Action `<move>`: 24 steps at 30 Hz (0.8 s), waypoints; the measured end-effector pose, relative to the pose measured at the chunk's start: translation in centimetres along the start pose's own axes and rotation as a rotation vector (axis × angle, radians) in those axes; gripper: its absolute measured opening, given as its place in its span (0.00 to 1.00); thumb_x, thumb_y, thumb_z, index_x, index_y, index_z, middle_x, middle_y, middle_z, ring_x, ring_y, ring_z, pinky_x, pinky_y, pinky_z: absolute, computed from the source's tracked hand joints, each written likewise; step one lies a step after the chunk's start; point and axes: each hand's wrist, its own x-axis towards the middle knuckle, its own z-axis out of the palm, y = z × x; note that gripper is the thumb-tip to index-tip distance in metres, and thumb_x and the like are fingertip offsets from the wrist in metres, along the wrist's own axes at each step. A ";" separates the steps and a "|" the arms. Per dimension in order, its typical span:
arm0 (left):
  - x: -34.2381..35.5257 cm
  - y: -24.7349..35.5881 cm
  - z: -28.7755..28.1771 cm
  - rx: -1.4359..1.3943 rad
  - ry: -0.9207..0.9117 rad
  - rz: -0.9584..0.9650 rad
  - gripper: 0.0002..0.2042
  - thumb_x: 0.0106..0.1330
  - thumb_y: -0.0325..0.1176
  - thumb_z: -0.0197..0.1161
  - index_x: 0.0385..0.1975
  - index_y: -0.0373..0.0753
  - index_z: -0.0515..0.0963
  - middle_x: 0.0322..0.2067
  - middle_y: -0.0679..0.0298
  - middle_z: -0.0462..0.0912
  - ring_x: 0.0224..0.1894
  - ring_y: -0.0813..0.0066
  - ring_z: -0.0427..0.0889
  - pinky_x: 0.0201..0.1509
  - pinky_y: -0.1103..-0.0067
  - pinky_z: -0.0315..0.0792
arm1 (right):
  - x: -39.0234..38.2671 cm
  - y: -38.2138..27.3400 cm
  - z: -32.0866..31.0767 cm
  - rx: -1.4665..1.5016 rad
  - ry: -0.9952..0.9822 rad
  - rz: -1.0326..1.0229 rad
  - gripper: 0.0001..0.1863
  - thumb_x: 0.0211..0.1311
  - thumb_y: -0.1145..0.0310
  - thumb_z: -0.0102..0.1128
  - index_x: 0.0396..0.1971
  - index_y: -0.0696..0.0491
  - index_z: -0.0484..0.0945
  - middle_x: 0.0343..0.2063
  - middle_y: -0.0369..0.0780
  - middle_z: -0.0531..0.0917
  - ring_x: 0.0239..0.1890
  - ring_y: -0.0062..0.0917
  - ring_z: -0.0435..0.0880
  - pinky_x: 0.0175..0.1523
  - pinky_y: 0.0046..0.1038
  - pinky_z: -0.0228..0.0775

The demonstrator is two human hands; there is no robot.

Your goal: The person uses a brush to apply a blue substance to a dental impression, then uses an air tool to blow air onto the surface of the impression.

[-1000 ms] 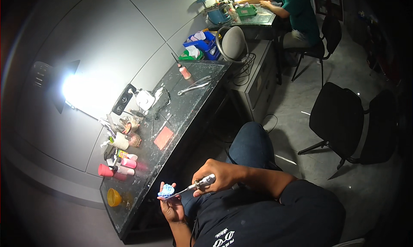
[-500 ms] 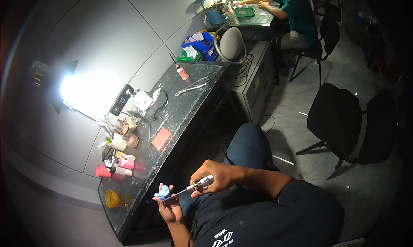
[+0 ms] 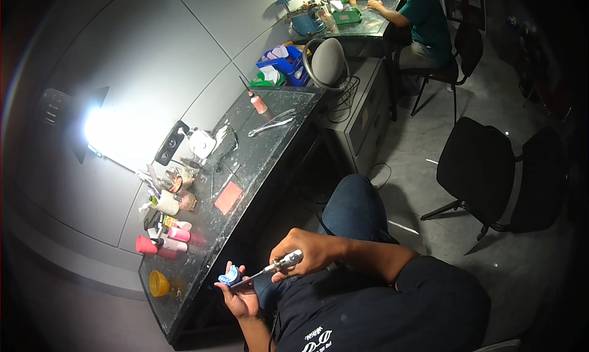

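My left hand (image 3: 245,301) is just off the bench's front edge, fingers curled up around a small blue dental cast (image 3: 229,275). The cast has a curved, ridged top. From the right, my right hand (image 3: 295,254) grips a silver-handled tool (image 3: 284,262) with a thin metal shaft. The shaft points down and left, and its tip is at the cast's lower right side, beside my left fingers. Whether the tip touches the cast cannot be made out.
On the dark bench (image 3: 248,162) are an orange bowl (image 3: 159,283), a red cup (image 3: 146,244), pink bottles (image 3: 179,234), a pink sheet (image 3: 228,198) and metal pliers (image 3: 272,123). A bright lamp (image 3: 101,131) stands at the wall. Another person (image 3: 426,30) sits farther back; an unoccupied black chair (image 3: 475,174) stands right.
The blue cast has tilted slightly in my left hand, while my right hand and the tool stay almost in place. The other person's arm has moved at the far bench.
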 end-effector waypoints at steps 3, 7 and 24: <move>0.0 0.1 0.2 -0.057 -0.008 0.000 0.37 0.74 0.56 0.50 0.71 0.31 0.57 0.50 0.48 0.82 0.46 0.66 0.84 0.46 0.77 0.79 | 0.0 0.0 0.1 -0.001 0.010 -0.008 0.16 0.56 0.62 0.75 0.21 0.56 0.79 0.16 0.39 0.79 0.17 0.22 0.73 0.25 0.28 0.64; 0.0 0.2 -0.4 -0.121 -0.007 0.012 0.37 0.75 0.55 0.49 0.71 0.29 0.56 0.48 0.50 0.82 0.50 0.65 0.83 0.46 0.75 0.80 | 0.0 -0.1 0.3 -0.010 0.014 -0.008 0.16 0.56 0.62 0.75 0.21 0.56 0.79 0.16 0.40 0.80 0.17 0.22 0.74 0.25 0.28 0.64; 0.2 0.1 -1.2 -0.098 0.010 0.013 0.40 0.72 0.63 0.48 0.69 0.32 0.60 0.36 0.61 0.77 0.35 0.72 0.76 0.36 0.76 0.73 | 0.1 -0.6 -0.4 -0.078 -0.056 0.049 0.14 0.57 0.63 0.75 0.31 0.59 0.84 0.23 0.40 0.85 0.24 0.18 0.81 0.30 0.23 0.70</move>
